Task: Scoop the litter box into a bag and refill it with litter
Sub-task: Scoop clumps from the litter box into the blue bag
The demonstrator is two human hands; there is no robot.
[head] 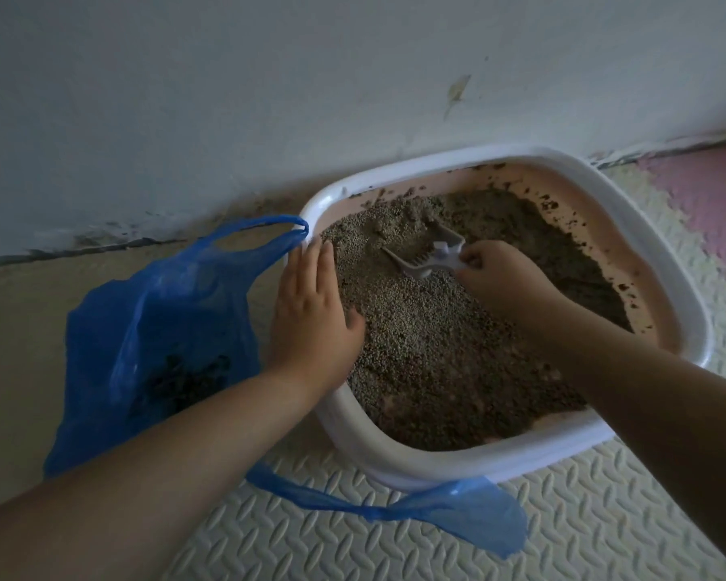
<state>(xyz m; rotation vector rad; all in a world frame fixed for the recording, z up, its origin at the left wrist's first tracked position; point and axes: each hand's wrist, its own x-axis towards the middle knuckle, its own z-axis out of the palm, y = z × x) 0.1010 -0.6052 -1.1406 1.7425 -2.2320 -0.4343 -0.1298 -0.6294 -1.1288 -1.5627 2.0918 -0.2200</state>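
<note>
Looking down from the head view, the litter box [394,454], a white-rimmed tub with a pale pink inner wall, sits on the floor close against the wall [269,98]. The litter [428,337], grey-brown granules, fills the box unevenly: it is lighter at the near and left side and darker toward the far right, where dark crumbs stick to the inner wall. The scoop [428,255], a pale grey slotted type, sits at the litter surface in the far half of the box, with its toothed blade pointing left. The right hand [503,274] grips the scoop handle with the fingers curled round it; the right forearm crosses the near right corner of the box and hides part of the rim there. The left hand [311,312] rests flat on the left rim, fingers straight and held together, thumb spread out over the litter; it covers that stretch of rim. The bag [155,320], translucent blue plastic, stands just beside the box on the left. Dark clumps [185,379] show through its lower part. One bag handle [260,226] loops against the far left corner of the rim; the other handle [457,505] trails on the floor mat [562,530] below the near wall of the box. The left forearm crosses in front of the bag. A pink mat tile [713,190] lies at the far right.
</note>
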